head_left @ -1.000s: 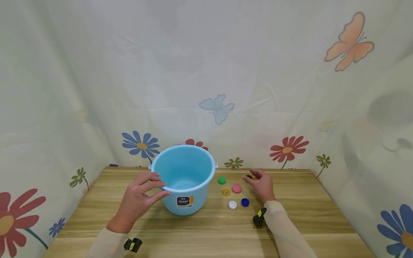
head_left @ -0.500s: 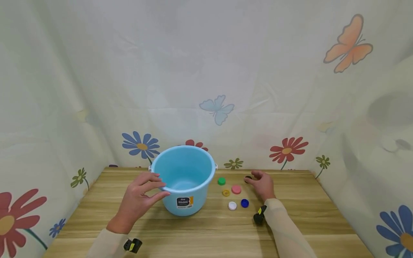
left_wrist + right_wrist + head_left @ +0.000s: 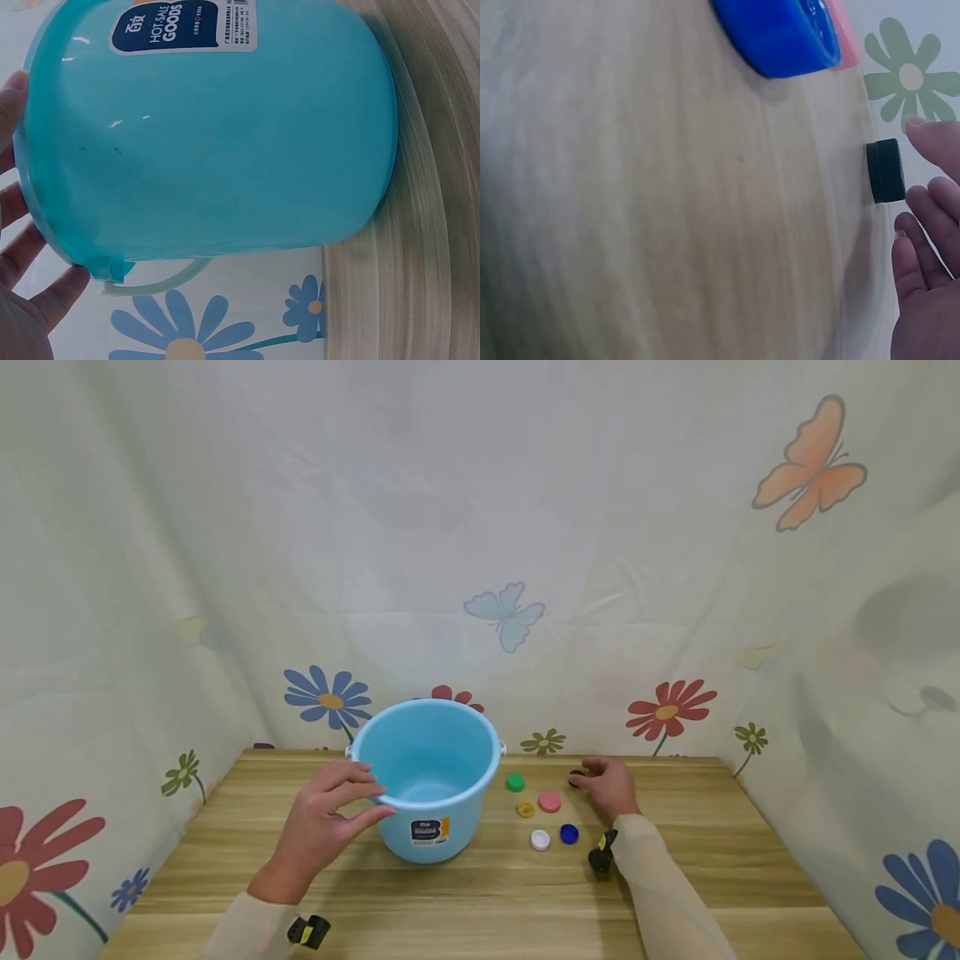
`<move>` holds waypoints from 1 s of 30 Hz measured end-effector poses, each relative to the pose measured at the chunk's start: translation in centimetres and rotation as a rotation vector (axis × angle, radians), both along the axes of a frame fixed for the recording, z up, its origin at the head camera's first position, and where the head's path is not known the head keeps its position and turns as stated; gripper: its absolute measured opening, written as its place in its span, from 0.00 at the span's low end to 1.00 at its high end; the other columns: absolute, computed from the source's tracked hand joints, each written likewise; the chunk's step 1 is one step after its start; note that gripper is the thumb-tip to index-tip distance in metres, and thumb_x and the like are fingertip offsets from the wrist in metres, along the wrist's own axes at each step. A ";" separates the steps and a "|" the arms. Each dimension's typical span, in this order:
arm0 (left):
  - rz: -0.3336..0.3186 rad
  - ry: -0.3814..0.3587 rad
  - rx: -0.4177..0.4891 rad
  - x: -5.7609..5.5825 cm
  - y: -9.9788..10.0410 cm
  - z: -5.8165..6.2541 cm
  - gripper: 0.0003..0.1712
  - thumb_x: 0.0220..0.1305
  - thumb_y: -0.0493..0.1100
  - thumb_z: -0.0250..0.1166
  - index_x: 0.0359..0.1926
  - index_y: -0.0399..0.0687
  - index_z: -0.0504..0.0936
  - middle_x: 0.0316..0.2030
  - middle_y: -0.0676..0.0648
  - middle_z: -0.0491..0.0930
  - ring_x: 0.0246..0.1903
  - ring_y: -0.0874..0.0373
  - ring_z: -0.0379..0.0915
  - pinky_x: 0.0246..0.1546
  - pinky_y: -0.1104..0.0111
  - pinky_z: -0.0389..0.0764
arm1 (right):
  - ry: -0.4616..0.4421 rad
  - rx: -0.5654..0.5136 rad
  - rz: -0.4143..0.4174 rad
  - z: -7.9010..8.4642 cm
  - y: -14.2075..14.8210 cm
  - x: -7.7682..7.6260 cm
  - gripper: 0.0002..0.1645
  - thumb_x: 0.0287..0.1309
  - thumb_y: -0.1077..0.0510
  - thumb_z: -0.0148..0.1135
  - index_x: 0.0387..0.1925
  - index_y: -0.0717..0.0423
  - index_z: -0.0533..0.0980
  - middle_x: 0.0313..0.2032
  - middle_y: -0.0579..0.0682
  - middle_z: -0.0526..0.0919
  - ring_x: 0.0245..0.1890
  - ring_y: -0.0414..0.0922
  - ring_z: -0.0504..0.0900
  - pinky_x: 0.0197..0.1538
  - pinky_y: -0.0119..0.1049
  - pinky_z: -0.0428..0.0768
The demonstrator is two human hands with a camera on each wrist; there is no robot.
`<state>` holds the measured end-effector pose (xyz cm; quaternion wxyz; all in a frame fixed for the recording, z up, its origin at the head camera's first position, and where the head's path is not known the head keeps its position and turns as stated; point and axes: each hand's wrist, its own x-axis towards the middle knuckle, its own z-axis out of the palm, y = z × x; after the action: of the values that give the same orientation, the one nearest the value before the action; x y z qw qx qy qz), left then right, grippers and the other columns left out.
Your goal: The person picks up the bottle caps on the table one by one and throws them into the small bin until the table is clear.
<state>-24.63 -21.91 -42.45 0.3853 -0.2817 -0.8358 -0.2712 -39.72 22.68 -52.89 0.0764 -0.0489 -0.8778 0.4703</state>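
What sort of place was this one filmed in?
Likely a makeshift recording booth: printed sheeting hangs behind and along both sides of a wooden table, and wrist cameras are worn.

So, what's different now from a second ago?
On the right hand, the thumb tip has drawn slightly right, closer in on the black cap; whether the hand grips it, I can't tell. The left hand stays on the blue bucket, which hasn't moved; nor have the other caps.
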 end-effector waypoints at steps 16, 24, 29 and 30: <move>-0.020 0.015 0.011 -0.2 -0.1 -0.2 0.20 0.34 0.50 0.80 0.35 0.57 0.87 0.37 0.56 0.81 0.47 0.59 0.74 0.59 0.86 0.65 | 0.033 0.066 0.019 -1.0 0.1 -0.8 0.26 0.42 0.53 0.76 0.45 0.58 0.80 0.44 0.56 0.83 0.47 0.52 0.80 0.54 0.48 0.77; -0.034 0.051 0.019 -0.2 -0.1 -0.1 0.21 0.32 0.48 0.81 0.35 0.57 0.88 0.37 0.57 0.81 0.47 0.59 0.75 0.59 0.85 0.64 | 0.021 0.103 0.029 -0.3 -0.3 -0.4 0.25 0.42 0.56 0.76 0.45 0.58 0.80 0.44 0.56 0.83 0.48 0.52 0.79 0.55 0.49 0.76; -0.027 0.034 0.014 -0.1 0.0 -0.2 0.20 0.34 0.49 0.80 0.34 0.56 0.88 0.37 0.56 0.81 0.47 0.58 0.75 0.59 0.84 0.66 | 0.002 0.121 0.022 -0.2 -0.5 -0.4 0.25 0.43 0.57 0.75 0.47 0.58 0.79 0.46 0.57 0.82 0.49 0.53 0.78 0.56 0.51 0.75; -0.022 0.026 0.011 -0.1 0.0 -0.2 0.20 0.34 0.50 0.80 0.34 0.57 0.88 0.38 0.56 0.81 0.47 0.59 0.75 0.59 0.83 0.67 | 0.000 0.126 0.021 -0.3 -0.5 -0.4 0.25 0.43 0.57 0.75 0.46 0.57 0.80 0.46 0.56 0.82 0.50 0.53 0.78 0.56 0.50 0.75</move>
<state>-24.74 -21.95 -42.61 0.3947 -0.2923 -0.8262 -0.2761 -40.10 22.20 -53.17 0.0744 -0.0349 -0.9061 0.4150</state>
